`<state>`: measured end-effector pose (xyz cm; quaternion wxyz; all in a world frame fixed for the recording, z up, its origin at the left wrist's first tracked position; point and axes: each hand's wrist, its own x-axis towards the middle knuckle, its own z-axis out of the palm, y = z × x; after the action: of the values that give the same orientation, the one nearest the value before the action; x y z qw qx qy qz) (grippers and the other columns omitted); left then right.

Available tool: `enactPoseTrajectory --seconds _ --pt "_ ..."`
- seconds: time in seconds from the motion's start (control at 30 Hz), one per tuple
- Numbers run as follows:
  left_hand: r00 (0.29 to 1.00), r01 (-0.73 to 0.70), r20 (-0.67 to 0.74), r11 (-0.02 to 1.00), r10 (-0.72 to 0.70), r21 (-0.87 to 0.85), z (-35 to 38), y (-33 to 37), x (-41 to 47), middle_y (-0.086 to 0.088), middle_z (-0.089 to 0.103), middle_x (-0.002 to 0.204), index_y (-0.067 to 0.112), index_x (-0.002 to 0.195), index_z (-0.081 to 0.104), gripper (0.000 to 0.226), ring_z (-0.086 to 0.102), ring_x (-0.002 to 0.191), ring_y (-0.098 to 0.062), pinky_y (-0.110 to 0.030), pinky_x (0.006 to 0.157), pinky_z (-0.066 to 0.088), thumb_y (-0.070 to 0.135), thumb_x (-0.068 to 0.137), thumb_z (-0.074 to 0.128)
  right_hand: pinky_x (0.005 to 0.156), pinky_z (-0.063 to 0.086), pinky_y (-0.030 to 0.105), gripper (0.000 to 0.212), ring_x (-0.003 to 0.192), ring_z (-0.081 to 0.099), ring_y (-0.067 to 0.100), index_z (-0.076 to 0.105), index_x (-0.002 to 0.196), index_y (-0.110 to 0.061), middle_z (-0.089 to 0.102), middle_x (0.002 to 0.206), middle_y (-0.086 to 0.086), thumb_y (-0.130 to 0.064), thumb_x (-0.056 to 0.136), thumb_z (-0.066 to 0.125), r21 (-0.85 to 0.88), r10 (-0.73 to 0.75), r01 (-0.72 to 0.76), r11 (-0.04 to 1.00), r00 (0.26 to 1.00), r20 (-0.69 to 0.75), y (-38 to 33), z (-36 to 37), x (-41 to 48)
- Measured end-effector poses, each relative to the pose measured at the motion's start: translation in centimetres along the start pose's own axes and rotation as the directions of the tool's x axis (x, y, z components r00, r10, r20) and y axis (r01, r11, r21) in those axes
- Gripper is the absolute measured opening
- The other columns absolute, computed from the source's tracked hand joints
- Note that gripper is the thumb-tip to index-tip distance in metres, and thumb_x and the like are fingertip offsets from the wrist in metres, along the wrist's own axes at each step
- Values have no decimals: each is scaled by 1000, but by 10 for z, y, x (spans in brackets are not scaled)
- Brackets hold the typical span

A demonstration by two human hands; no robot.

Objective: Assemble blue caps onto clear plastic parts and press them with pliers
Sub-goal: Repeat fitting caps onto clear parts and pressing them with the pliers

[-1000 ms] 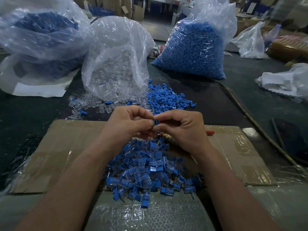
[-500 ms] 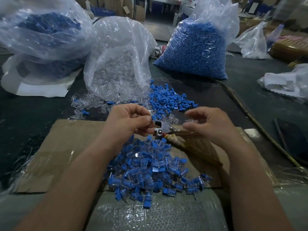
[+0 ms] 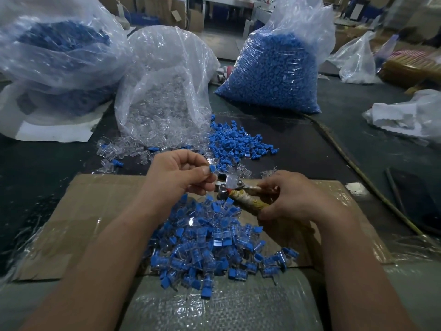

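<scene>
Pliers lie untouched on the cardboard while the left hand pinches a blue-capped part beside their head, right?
Not untouched: the head view shows the right hand gripping the pliers by their wrapped handles. The left hand does pinch a blue-capped part beside their head.

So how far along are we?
Done: a pile of capped parts lies on the cardboard. In hand: left hand pinches a blue piece at the pliers, gripped by the right hand. Left: loose blue caps, a bag of clear parts and a bag of blue caps.
</scene>
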<state>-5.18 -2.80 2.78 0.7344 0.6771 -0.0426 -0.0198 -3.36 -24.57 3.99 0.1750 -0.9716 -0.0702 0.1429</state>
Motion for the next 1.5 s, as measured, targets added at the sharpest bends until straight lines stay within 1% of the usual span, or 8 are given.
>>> enactPoseTrajectory --seconds 0.2,0.4,0.53,0.7,0.83,1.0,1.33,1.5 --pt "1000 6 -4 1000 -6 -12 1 1 0 -7 69 61 4 75 59 10 66 54 -14 -19 49 52 -5 80 58 61 44 26 30 71 49 8 67 96 -28 53 78 -11 -30 67 71 -105 42 -51 993 996 -84 -10 3 0" --pt "1000 -1 -19 1000 1 -14 2 2 -1 -7 69 61 4 76 58 11 66 55 -14 -19 50 52 -6 81 56 52 35 25 14 71 49 11 61 80 -26 55 78 -4 -16 71 60 -137 18 -40 990 987 -160 -7 7 1" --pt "998 -34 -56 999 32 -22 3 2 -1 -5 68 59 4 76 56 13 66 54 -13 -19 50 52 -7 82 55 56 28 21 19 73 37 6 51 90 -29 40 80 -13 -19 77 61 -87 -70 47 995 957 -281 -3 7 4" --pt "991 -76 -115 997 73 -23 6 4 0 -2 68 58 6 77 56 15 66 54 -11 -19 52 54 -8 83 54 58 32 24 29 75 46 11 48 90 -30 47 80 -14 -13 71 61 80 -121 165 983 911 -394 -11 10 1" --pt "981 -121 -153 993 122 14 5 4 -1 1 68 58 8 77 57 17 66 55 -10 -18 53 54 -8 84 54 61 34 27 34 79 47 10 45 94 -31 48 86 -14 -13 70 62 125 -176 239 963 909 -378 -19 14 -1" --pt "971 -146 -184 988 154 57 4 3 1 3 68 59 8 78 57 17 66 56 -9 -17 54 53 -7 84 55 68 38 29 34 86 46 11 43 96 -30 43 88 -15 -16 73 64 102 -199 245 964 923 -328 -23 16 0" --pt "966 -167 -184 980 184 105 4 0 1 6 67 57 11 76 57 20 65 55 -7 -18 55 54 -7 83 56 67 41 30 30 84 49 13 48 94 -26 50 90 -9 -16 72 67 112 -208 248 962 936 -283 -25 16 -1" --pt "960 -185 -185 973 209 139 6 0 0 6 67 57 13 75 57 22 65 55 -6 -18 56 54 -7 83 56 65 34 28 31 80 48 14 47 89 -31 51 85 -9 -16 70 67 98 -215 251 963 935 -283 -27 16 -3"
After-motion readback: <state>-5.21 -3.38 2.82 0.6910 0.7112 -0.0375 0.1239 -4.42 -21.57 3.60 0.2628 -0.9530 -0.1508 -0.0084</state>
